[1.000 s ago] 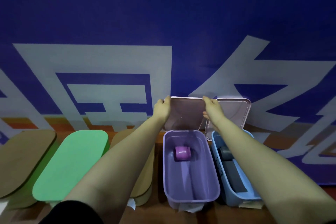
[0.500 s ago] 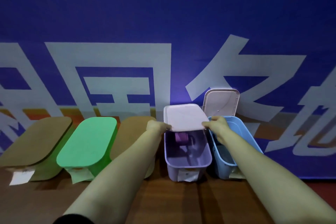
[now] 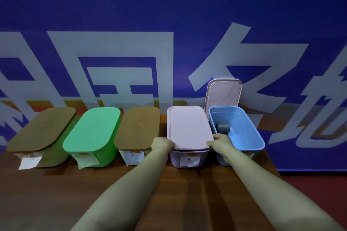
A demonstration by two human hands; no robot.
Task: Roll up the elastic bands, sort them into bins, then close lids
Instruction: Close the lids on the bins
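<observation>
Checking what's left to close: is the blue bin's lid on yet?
No, the blue bin is open and its lid stands upright behind it.

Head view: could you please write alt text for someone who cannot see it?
Left hand and right hand grip a pale lid on the purple bin, fourth of five. The blue bin beside it stands open, a grey roll inside.

roll point(image 3: 223, 127) in rt bin point(image 3: 250, 147), lid point(image 3: 223, 95) behind

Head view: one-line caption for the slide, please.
Left hand and right hand hold the pale lid on the purple bin; the blue bin beside it is open, grey roll inside.
</observation>
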